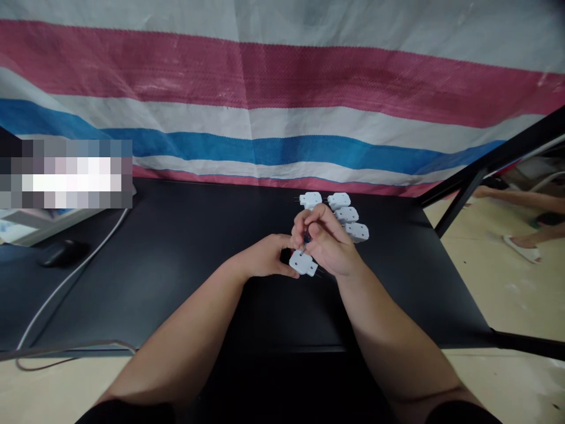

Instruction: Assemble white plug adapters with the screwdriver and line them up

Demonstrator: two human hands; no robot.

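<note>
My left hand (267, 256) grips a white plastic housing (301, 263) by its left side, thumb below and fingers above. The housing has small round holes in its face, and thin metal pins stick out of its narrow right end. Over it, the curled fingers of my right hand (329, 241) pinch a small screwdriver (302, 249). Its thin shaft reaches down to a hole near the housing's upper edge; a dark, bluish part shows between my fingers, and the rest is hidden. Just beyond my right hand lie several similar white housings (355, 231), one partly covered by my fingers.
All this is on a black table (176, 235). At the left are a black mouse (64, 253), a white cable (79, 272) and a blurred-out device. A striped tarp (282, 76) hangs behind. Past the black frame at right, a person's foot in a sandal (523, 250) shows.
</note>
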